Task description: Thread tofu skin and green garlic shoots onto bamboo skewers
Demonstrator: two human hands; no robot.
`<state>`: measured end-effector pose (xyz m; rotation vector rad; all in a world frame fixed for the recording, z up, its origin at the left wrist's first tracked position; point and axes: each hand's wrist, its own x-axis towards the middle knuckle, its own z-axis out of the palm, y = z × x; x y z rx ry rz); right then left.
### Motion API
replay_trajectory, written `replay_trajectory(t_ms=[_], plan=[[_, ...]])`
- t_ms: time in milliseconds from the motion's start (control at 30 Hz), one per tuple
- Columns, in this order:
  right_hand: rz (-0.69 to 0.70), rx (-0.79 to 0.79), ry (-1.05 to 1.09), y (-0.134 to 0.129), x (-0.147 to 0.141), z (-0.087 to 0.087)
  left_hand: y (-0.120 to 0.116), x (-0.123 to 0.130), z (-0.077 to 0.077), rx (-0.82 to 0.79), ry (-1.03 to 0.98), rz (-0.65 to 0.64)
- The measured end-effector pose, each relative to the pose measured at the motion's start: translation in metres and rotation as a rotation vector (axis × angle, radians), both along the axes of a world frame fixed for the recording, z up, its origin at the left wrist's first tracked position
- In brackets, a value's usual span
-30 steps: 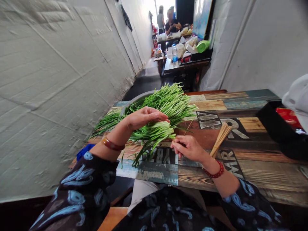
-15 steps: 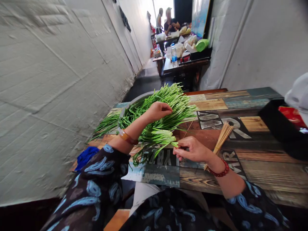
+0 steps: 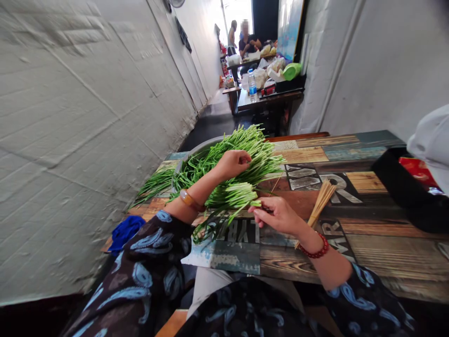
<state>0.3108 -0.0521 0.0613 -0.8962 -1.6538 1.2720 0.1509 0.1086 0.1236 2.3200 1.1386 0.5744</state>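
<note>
A big heap of garlic chives (image 3: pixel 257 150) fills a grey basin (image 3: pixel 187 155), pale stem ends pointing right. Over the heap, my left hand (image 3: pixel 233 164) has its fingers curled in; whatever lies inside them is hidden. Nearer to me, a smaller bunch of garlic chives (image 3: pixel 235 195) lies at the basin's front, its green leaves drooping onto the table. My right hand (image 3: pixel 277 214) pinches the stem tips at the right end of that bunch. Just right of this hand, a bundle of thin bamboo skewers (image 3: pixel 321 201) lies slanted on the table, partly behind my wrist.
More chives (image 3: pixel 150 187) lie left of the basin, by the wall. A blue cloth (image 3: pixel 126 231) sits at the table's left edge. On the right are a black item (image 3: pixel 396 187) and a red packet (image 3: pixel 423 173). Beyond, two people are near a cluttered table with a water bottle (image 3: pixel 252 86).
My right hand has shifted slightly left and up, still at the stem ends. The left hand stays nearly in place over the heap. The whole view has tilted a little.
</note>
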Motion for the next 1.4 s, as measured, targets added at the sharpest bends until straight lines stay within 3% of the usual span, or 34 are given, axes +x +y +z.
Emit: replay_trajectory(t_ms=[133,367,600,967,1400], plan=[[-0.127,0.023,0.027,0.001,-0.005,-0.007,0.000,-0.018,0.009,-0.202,-0.249,0.027],[-0.307,0.005,0.126,0.003,-0.010,-0.027,-0.022,-0.034,0.029,-0.387,-0.554,-0.074],[-0.374,-0.019,0.176,0.003,-0.011,-0.033,-0.034,-0.035,0.025,-0.416,-0.424,0.030],[-0.392,-0.058,0.150,0.003,-0.009,-0.030,-0.041,-0.028,0.012,-0.466,-0.516,-0.046],[-0.413,-0.075,0.142,0.004,-0.009,-0.027,-0.044,-0.024,0.018,-0.511,-0.565,-0.066]])
